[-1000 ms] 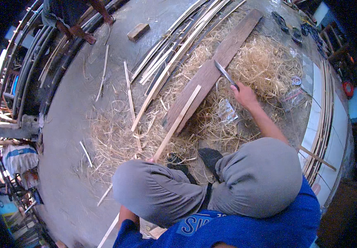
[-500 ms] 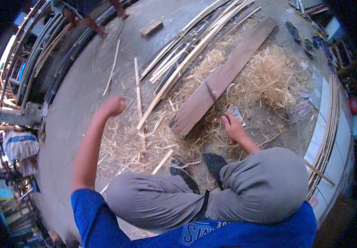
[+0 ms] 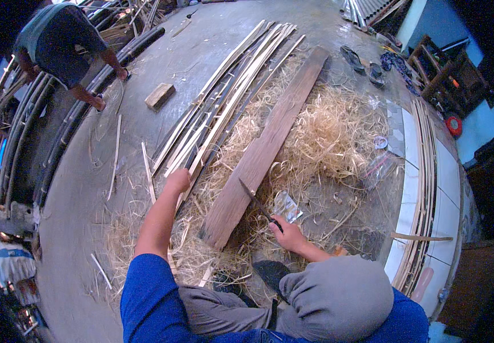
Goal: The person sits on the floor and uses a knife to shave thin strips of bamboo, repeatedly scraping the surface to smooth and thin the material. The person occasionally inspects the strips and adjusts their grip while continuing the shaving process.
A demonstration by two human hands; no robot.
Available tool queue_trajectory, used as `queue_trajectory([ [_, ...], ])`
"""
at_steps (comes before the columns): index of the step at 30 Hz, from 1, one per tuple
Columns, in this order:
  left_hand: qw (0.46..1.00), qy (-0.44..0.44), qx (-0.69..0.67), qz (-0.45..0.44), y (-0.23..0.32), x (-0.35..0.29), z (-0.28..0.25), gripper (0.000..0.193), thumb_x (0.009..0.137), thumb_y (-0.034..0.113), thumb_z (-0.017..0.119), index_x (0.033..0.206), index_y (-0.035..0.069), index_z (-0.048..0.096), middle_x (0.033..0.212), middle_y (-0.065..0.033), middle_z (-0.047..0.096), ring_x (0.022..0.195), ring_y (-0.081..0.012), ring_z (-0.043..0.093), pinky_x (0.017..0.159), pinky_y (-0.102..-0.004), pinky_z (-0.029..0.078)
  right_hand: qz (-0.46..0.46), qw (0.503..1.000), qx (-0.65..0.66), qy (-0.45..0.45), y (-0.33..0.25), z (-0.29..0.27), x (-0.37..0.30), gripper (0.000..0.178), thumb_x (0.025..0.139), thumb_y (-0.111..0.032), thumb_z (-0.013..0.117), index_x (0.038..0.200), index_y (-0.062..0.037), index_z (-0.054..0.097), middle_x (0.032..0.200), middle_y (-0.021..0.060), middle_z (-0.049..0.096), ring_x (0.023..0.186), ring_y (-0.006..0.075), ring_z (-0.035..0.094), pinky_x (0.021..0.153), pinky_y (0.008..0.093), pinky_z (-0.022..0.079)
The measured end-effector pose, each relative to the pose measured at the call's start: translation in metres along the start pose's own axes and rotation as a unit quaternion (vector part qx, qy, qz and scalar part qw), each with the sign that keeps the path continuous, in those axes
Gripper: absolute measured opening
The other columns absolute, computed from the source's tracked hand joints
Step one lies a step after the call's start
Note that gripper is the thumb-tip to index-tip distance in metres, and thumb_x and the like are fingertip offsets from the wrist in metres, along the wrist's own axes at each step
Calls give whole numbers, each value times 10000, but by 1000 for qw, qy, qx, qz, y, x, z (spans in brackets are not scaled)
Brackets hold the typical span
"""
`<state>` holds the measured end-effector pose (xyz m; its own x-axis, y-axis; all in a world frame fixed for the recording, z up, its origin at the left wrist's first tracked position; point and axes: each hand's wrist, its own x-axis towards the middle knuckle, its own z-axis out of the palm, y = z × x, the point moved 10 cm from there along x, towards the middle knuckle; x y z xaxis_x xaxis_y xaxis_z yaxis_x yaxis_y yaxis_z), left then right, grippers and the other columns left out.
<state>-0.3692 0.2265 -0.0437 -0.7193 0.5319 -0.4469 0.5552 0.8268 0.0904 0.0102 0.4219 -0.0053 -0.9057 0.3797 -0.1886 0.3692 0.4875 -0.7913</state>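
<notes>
My right hand (image 3: 288,234) is closed round the dark handle of a knife (image 3: 254,197). The blade points up and left, its tip over the near part of a long brown wooden plank (image 3: 267,140). Off to the left, my left hand (image 3: 178,180) reaches to the near ends of a bundle of pale and dark bamboo strips (image 3: 224,100). Its fingers are curled down among the strips; what lies between them is hidden. A crumpled shiny packet (image 3: 286,207) lies on the floor just beyond the right hand.
Curly shavings (image 3: 338,128) cover the floor around the plank. A block (image 3: 159,96) sits beyond the strips. Another person (image 3: 64,46) bends over dark poles (image 3: 81,123) at the far left. More strips (image 3: 421,200) lie on white tiles at right, near sandals (image 3: 361,66).
My left hand has moved from bare floor to the bamboo strips. The knife stays in my right hand. The view has shifted, bringing more of the other person into sight.
</notes>
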Motion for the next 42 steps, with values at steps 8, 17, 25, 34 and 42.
queue_trajectory([
  [8, 888, 433, -156, -14, -15, -82, -189, 446, 818, 408, 664, 1078, 62, 557, 973, -248, 633, 902, -417, 616, 769, -459, 483, 4, 998, 44, -36, 8, 10, 4, 484, 918, -429, 518, 1271, -98, 486, 1091, 255, 612, 991, 438, 593, 861, 468, 478],
  [17, 878, 106, -459, 81, 95, -48, -185, 381, 938, 350, 538, 1156, 42, 587, 737, -14, 556, 606, -100, 500, 511, -260, 408, -202, 969, -13, -140, -63, 16, -8, 477, 799, -358, 672, 1145, -72, 512, 978, 221, 629, 910, 411, 612, 811, 460, 488],
  [25, 911, 114, -388, -80, 211, -19, -13, 336, 844, 329, 549, 959, 44, 684, 1069, -208, 642, 1062, -338, 594, 883, -421, 476, -187, 917, 10, -352, -80, 76, -48, 505, 843, -262, 588, 1271, -26, 462, 1084, 252, 610, 1010, 399, 591, 879, 427, 476],
  [34, 895, 216, -390, -23, 227, -3, -26, 368, 895, 368, 509, 936, 45, 680, 944, -210, 661, 908, -395, 630, 813, -495, 494, -12, 964, 23, -265, -59, 71, 12, 528, 919, -264, 525, 1348, 15, 391, 1290, 238, 507, 1209, 290, 455, 1051, 402, 328],
  [42, 873, 239, -423, -30, 227, -3, -39, 316, 894, 296, 511, 886, 39, 693, 940, -207, 664, 906, -374, 636, 822, -466, 498, 84, 925, -44, -367, -47, 79, 18, 527, 849, -247, 618, 1288, 11, 483, 1282, 173, 553, 1188, 273, 510, 1022, 391, 363],
])
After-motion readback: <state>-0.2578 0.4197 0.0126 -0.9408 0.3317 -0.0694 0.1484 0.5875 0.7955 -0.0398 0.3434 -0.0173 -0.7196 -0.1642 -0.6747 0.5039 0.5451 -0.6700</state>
